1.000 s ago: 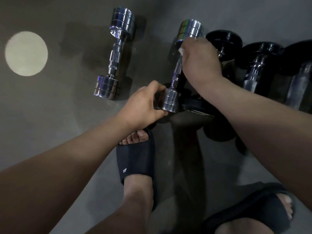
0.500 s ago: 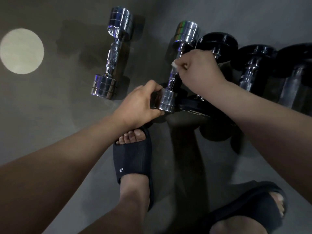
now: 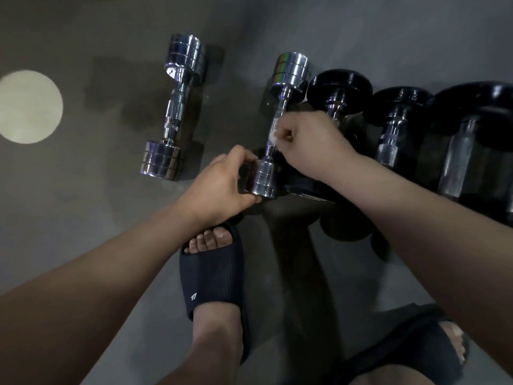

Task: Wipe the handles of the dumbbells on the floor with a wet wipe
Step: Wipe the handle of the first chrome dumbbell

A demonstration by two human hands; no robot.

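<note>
Right hand (image 3: 311, 143), pinching the wet wipe (image 3: 272, 138), has slid down the chrome dumbbell (image 3: 291, 70) handle (image 3: 279, 112) (left hand (image 3: 222, 184) grips its head (image 3: 263, 180)).

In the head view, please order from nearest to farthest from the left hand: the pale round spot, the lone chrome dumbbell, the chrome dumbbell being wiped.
1. Chrome dumbbell being wiped: the left hand holds its near end.
2. Lone chrome dumbbell: farther left, lying apart.
3. Pale round spot: at the far left edge.
</note>
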